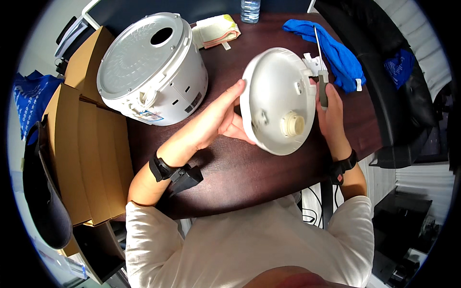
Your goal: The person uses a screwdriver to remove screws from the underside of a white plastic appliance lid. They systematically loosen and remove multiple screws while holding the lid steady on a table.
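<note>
A round white plastic lid shell (274,91) is held up over the table, its hollow inside turned upward. My left hand (225,115) grips its left rim, thumb on the edge and fingers underneath. At its right rim, my right hand (331,113) is closed around a screwdriver (323,91) with a grey handle, whose shaft points up and away from the lid. Inside the lid a cream round collar (293,125) sits low near the rim. Just beyond the right rim shows a small white plastic piece (312,62). Part of the right fingers is hidden behind the lid.
A white rice cooker body (187,86) stands at the far left of the dark table (230,177), beside cardboard boxes (91,153). A folded towel (216,31), a water bottle (250,12) and a blue cloth (336,55) lie or stand toward the back. A black chair (398,110) is at the right.
</note>
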A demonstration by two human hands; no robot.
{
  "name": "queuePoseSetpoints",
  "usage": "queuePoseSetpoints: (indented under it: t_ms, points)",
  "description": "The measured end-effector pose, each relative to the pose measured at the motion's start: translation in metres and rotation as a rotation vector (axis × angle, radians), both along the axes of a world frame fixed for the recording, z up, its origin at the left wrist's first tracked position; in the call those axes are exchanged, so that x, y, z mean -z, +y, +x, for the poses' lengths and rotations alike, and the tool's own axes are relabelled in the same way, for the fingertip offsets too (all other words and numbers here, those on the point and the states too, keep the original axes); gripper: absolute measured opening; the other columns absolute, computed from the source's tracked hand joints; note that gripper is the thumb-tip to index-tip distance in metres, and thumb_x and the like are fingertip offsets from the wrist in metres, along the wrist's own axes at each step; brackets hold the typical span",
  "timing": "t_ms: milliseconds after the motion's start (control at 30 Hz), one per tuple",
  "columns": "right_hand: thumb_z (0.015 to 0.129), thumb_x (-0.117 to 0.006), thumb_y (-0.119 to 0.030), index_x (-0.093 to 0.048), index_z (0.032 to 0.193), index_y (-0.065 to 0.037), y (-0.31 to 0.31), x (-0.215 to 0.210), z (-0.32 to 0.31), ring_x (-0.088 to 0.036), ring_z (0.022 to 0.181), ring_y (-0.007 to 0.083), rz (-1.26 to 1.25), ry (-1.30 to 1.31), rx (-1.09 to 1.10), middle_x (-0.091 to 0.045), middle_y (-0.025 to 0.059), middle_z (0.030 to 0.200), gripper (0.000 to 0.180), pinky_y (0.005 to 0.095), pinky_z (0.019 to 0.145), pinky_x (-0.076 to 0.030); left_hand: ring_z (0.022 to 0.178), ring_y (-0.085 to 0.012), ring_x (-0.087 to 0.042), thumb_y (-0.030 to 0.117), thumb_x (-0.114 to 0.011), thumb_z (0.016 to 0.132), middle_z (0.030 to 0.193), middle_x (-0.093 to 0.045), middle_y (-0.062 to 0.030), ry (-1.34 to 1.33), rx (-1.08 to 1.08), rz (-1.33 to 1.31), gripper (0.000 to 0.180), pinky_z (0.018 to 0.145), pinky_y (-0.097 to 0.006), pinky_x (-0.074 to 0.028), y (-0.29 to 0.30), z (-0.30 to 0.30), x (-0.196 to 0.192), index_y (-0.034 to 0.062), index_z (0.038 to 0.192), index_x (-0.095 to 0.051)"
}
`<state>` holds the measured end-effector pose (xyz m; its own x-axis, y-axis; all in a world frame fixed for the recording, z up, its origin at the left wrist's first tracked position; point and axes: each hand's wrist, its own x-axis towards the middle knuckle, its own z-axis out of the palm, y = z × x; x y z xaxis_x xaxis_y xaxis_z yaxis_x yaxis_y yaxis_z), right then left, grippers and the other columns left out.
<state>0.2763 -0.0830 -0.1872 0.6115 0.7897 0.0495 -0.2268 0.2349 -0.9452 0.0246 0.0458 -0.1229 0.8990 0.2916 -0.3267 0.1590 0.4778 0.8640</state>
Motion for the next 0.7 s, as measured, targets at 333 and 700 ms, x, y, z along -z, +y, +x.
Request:
queuePoseSetpoints:
  t_ms: [333,700]
  points:
    - [0.097,-0.046,-0.025,-0.058,0.103,-0.001,0.02,-0.015,-0.005,-0.045,0.078,0.0035,-0.003,-0.269,-0.175,-0.055,-0.0012,0.087,0.027,0.0181,0.071,-0.036,0.074,-0.0156,-0.066,0.036,-0.054,0.09,0.092,-0.064,-0.0118,0.01,-0.054,0.284,0.05,0.058,-0.023,-0.055,0.002,-0.002,-0.005,-0.0062,0.116,-0.052]
    - [0.082,-0.063,-0.001,-0.056,0.1,-0.002,-0.001,-0.044,0.002,-0.054,0.074,0.0061,-0.079,-0.679,-0.113,-0.06,0.0015,0.084,0.019,0.0209,0.066,-0.042,0.099,-0.0115,-0.055,0.006,-0.047,0.092,0.11,-0.057,-0.0107,-0.216,-0.605,0.631,0.033,0.086,-0.026,-0.045,0.009,0.002,0.008,-0.0033,0.123,-0.042]
